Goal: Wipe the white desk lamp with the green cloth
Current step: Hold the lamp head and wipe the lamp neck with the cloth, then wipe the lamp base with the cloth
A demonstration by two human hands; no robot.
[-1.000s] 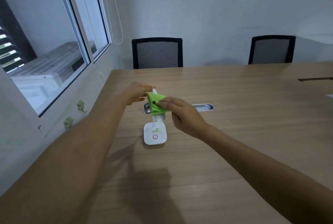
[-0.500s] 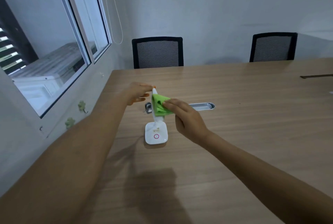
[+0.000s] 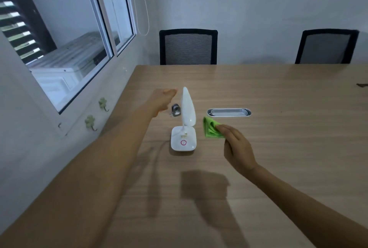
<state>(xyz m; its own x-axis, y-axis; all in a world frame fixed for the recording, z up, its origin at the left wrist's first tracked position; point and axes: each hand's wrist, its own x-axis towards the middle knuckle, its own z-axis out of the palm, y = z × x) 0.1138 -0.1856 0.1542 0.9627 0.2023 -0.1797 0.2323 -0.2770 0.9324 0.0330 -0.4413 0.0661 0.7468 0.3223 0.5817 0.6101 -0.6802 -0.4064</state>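
Observation:
The white desk lamp point(image 3: 187, 108) stands on the wooden table point(image 3: 278, 148), its pointed head upright above a square base with a pink ring button. My right hand point(image 3: 237, 148) is to the right of the lamp and pinches the folded green cloth point(image 3: 211, 130), which is clear of the lamp, close to the table top. My left hand point(image 3: 164, 99) hovers just left of the lamp head, a small gap away, fingers loosely curled, holding nothing that I can see.
A small metal object point(image 3: 176, 110) sits behind the lamp by my left hand. An oval metal cable slot point(image 3: 229, 112) lies in the table right of the lamp. Two black mesh chairs point(image 3: 188, 47) stand at the far edge. Window and wall on the left.
My right hand has pulled the green cloth off the lamp head, down and to the right. My left hand has let go of the lamp tip and drawn slightly left.

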